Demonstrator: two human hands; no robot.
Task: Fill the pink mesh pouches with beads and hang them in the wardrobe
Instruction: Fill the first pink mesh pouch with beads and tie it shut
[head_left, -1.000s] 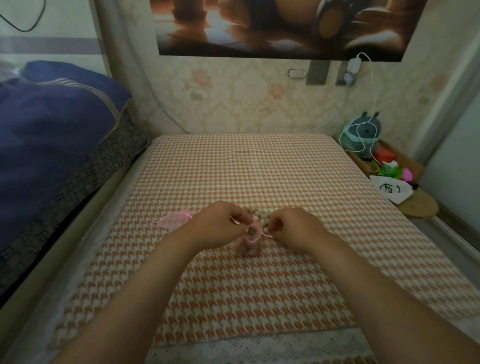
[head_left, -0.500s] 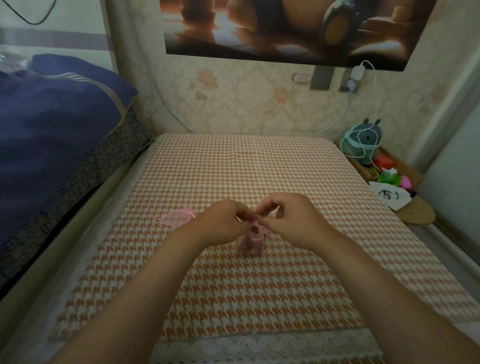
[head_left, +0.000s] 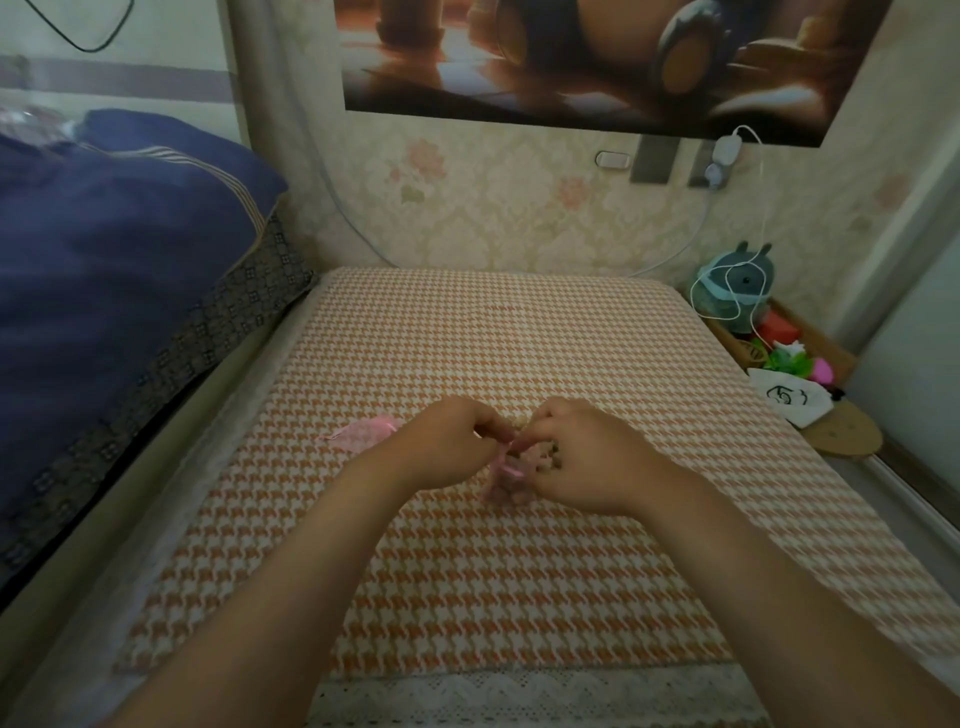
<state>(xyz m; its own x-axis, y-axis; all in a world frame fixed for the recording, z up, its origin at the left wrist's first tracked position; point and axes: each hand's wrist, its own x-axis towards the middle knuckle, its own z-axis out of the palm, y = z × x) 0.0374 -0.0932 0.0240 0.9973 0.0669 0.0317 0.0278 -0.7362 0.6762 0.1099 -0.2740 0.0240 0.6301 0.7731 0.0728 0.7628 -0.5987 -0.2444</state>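
My right hand (head_left: 587, 457) has come down since a moment ago and is now low by the bag's mouth. Far left, the spare pouch (head_left: 358, 434) lies flat on the checked cover (head_left: 519, 338). It is not filled yet. Next, my left hand (head_left: 447, 441) pinches the top of the pink pouch (head_left: 506, 480), which sits on the cover between my hands. My right fingers are curled at its mouth. I cannot tell if they hold a bead or the string. The bag is soft. If my pinch slips, it may flop and spill beads over the bed.
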